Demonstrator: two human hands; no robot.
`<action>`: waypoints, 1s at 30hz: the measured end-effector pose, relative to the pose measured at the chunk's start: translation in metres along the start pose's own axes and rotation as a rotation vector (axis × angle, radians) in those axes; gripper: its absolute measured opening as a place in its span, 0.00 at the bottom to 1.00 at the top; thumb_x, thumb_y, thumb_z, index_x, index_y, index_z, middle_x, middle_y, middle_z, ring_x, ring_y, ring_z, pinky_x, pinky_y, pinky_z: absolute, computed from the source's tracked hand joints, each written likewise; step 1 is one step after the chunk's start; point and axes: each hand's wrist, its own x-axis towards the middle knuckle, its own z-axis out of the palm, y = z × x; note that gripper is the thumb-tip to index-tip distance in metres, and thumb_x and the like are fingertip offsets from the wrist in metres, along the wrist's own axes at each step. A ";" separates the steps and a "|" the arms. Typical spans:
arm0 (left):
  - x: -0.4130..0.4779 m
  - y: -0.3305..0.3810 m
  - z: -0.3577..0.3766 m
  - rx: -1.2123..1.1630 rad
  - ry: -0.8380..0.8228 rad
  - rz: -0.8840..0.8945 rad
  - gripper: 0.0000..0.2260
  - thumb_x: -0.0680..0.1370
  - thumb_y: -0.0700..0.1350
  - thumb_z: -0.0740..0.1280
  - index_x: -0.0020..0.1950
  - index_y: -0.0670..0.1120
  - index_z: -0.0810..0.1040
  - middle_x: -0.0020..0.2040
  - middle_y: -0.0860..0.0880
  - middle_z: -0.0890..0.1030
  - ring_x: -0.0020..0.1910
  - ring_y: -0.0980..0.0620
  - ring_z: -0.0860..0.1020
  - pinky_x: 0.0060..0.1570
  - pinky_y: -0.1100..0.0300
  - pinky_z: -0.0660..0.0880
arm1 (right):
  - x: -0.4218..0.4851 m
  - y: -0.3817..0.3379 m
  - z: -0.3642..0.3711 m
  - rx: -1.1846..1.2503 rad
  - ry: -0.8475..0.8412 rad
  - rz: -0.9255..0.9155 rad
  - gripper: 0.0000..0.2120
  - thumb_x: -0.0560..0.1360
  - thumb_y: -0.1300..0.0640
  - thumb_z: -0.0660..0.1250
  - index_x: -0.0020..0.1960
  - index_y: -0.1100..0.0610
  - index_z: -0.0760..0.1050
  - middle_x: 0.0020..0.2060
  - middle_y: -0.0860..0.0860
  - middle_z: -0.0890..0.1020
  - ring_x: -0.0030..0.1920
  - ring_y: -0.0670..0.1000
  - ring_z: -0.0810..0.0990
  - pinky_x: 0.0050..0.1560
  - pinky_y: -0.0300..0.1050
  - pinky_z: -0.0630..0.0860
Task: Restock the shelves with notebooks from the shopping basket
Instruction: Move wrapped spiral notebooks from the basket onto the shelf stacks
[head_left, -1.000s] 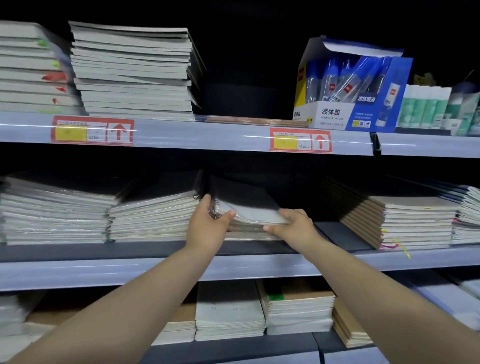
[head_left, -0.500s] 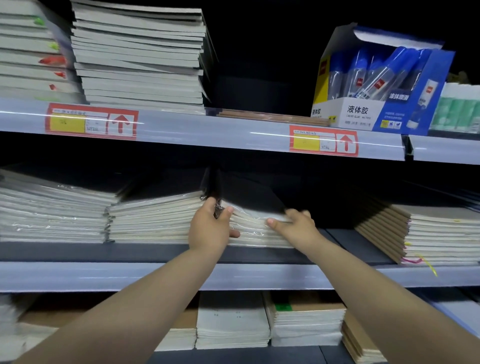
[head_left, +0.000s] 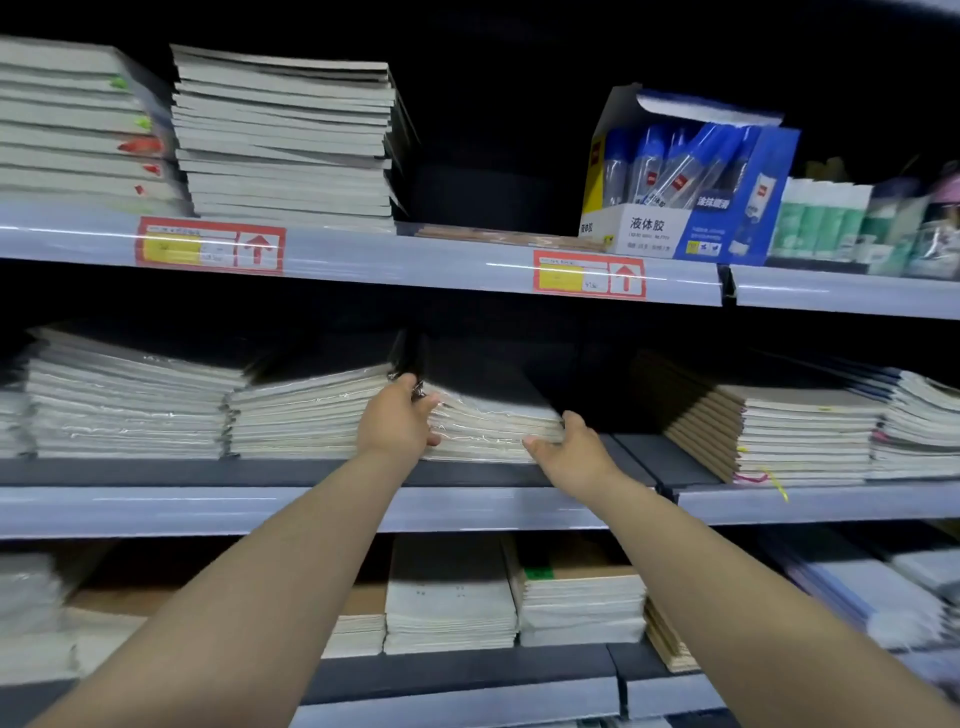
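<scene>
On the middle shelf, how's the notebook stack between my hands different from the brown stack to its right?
The wrapped stack shows glossy plastic and dark covers; the brown stack has kraft-coloured covers. The left hand and right hand touch the wrapped stack's ends; nothing touches the brown stack. Yellow and pink cords hang from the brown stack's front, none from the wrapped stack. Both sit on the middle shelf.
</scene>
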 end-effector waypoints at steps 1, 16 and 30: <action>-0.001 0.001 -0.001 0.036 0.013 0.009 0.13 0.83 0.42 0.60 0.68 0.49 0.71 0.53 0.56 0.80 0.34 0.52 0.84 0.26 0.61 0.73 | -0.008 0.003 -0.006 0.003 -0.001 -0.018 0.38 0.78 0.43 0.63 0.78 0.58 0.51 0.74 0.57 0.61 0.73 0.57 0.61 0.71 0.51 0.63; -0.053 0.017 -0.003 -0.139 0.187 -0.008 0.15 0.82 0.54 0.58 0.46 0.47 0.79 0.41 0.47 0.83 0.45 0.45 0.82 0.51 0.49 0.79 | -0.097 0.032 -0.068 0.413 0.043 0.102 0.32 0.77 0.31 0.49 0.72 0.50 0.65 0.67 0.48 0.72 0.66 0.50 0.70 0.59 0.45 0.62; -0.160 -0.010 -0.048 -0.664 -0.303 -0.340 0.36 0.79 0.69 0.45 0.78 0.48 0.58 0.77 0.49 0.64 0.76 0.51 0.61 0.75 0.49 0.55 | -0.161 0.020 -0.026 0.467 -0.157 0.158 0.39 0.75 0.27 0.44 0.75 0.51 0.61 0.69 0.51 0.73 0.71 0.54 0.67 0.74 0.57 0.56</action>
